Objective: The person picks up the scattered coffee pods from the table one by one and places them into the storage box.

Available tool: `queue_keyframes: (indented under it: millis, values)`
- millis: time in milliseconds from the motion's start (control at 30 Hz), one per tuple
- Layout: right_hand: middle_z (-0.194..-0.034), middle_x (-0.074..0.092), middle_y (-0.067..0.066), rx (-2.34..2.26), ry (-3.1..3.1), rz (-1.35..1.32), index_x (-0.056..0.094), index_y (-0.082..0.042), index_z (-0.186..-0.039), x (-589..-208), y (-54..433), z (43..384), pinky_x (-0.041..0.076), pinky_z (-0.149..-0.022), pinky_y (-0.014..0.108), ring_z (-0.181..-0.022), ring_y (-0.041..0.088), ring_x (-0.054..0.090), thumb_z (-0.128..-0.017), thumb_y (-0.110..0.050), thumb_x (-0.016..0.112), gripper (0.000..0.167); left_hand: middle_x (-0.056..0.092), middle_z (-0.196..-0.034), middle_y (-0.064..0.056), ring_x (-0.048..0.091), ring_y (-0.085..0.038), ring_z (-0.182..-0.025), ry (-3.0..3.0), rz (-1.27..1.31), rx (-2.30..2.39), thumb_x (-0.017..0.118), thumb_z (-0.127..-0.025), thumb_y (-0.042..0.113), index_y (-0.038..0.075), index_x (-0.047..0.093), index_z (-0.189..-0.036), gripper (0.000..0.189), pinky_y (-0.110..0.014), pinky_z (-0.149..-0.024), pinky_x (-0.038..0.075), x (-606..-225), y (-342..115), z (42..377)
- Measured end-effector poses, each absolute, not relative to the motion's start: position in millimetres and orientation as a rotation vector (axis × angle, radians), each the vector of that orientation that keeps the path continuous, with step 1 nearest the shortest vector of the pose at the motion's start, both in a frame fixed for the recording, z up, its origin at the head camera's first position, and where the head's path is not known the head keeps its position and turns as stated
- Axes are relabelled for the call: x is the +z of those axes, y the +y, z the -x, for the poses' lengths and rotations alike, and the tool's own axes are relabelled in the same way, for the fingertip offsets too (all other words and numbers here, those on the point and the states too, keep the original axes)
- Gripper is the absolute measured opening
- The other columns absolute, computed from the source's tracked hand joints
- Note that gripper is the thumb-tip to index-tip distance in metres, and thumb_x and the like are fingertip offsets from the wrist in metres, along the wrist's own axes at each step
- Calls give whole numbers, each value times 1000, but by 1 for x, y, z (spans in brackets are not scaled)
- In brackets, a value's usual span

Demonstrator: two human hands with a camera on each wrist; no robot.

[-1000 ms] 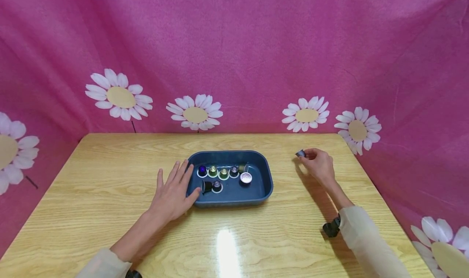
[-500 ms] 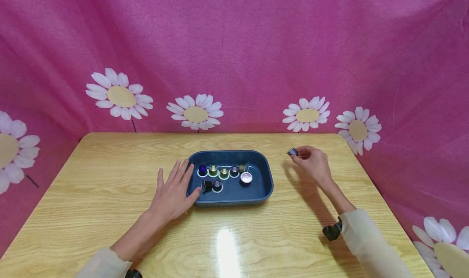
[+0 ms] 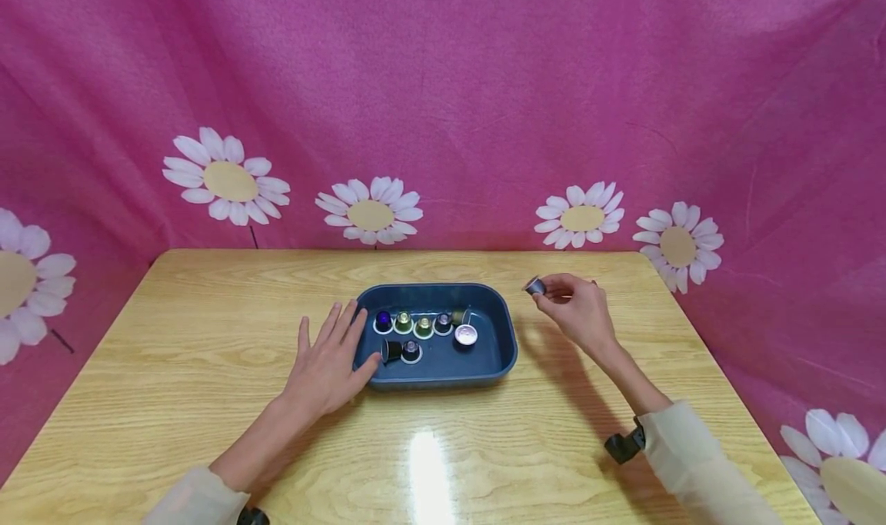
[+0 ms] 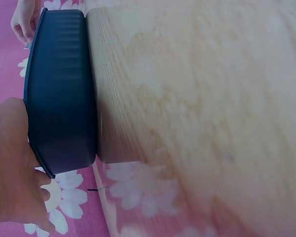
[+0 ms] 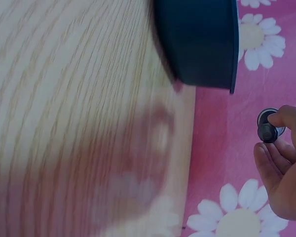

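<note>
My right hand (image 3: 580, 310) pinches a grey-blue coffee capsule (image 3: 535, 286) between thumb and fingers, above the table to the right of the tray. In the right wrist view the held capsule (image 5: 268, 129) shows its dark body and pale rim. My left hand (image 3: 331, 362) rests with spread fingers on the left rim of a dark blue tray (image 3: 443, 381). Inside the tray stand several capsules: a blue one (image 3: 384, 321), green ones (image 3: 424, 326) and purple ones (image 3: 411, 350). A black capsule (image 3: 391, 351) lies on its side, and another shows its pale lid (image 3: 466, 335).
The tray stands on a light wooden table (image 3: 208, 333). Behind the table hangs a pink cloth (image 3: 471, 110) with white daisies, which also runs along both sides. A bright reflection lies on the tabletop in front of the tray.
My right hand has moved left toward the tray, carrying the pinched capsule. The left hand and the capsules in the tray have stayed in place.
</note>
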State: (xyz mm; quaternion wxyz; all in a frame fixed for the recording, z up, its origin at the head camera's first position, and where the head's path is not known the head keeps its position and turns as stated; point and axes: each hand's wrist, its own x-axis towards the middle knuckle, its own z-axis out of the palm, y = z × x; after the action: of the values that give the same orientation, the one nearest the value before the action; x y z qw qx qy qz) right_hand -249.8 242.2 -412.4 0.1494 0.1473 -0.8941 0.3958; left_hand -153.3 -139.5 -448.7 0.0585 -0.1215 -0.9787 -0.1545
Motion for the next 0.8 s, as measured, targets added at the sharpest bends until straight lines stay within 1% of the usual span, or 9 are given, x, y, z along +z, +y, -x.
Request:
queue_keyframes:
  millis: [100, 267, 300, 400, 567, 800]
  values:
    - [-93, 73, 12, 1185, -2561, -449, 73, 2, -105, -409, 234, 245, 53, -71, 15, -84, 24, 72, -84, -8, 78, 23, 22, -163, -17, 14, -37, -150, -2964, 368, -470, 52, -98, 51, 3, 34, -155, 76, -69, -111, 1, -449, -139, 153]
    - [-94, 73, 11, 1220, -2576, -508, 73, 2, -106, -409, 221, 240, 58, -77, 31, -85, 24, 72, -84, -4, 78, 23, 22, -163, -18, 15, -37, -149, -2959, 365, -475, 52, -98, 50, 2, 34, -155, 76, -69, -112, -1, -450, -139, 153]
    - [-94, 73, 10, 1218, -2580, -524, 73, 1, -106, -409, 219, 238, 58, -77, 33, -85, 23, 72, -84, -4, 78, 24, 22, -163, -18, 15, -37, -149, -2958, 365, -474, 52, -98, 50, 2, 34, -154, 76, -69, -112, -1, -450, -139, 153]
    - [-94, 73, 8, 1220, -2601, -565, 73, 0, -106, -411, 212, 235, 58, -78, 34, -85, 21, 71, -84, -5, 79, 23, 22, -163, -17, 14, -37, -149, -2958, 365, -470, 52, -98, 50, 2, 35, -154, 76, -69, -111, 0, -451, -139, 153]
    - [-93, 72, 4, 1250, -2632, -593, 73, -3, -105, -413, 203, 229, 58, -78, 32, -85, 18, 70, -84, -6, 79, 23, 22, -163, -17, 14, -36, -150, -2958, 365, -472, 52, -98, 50, 3, 35, -155, 76, -69, -111, 1, -450, -139, 154]
    - [-91, 72, 7, 1316, -2614, -664, 72, 1, -102, -415, 189, 226, 58, -76, 34, -80, 18, 70, -82, -3, 79, 22, 23, -162, -18, 14, -36, -150, -2949, 367, -486, 54, -98, 48, 2, 35, -154, 75, -69, -112, -1, -450, -140, 153]
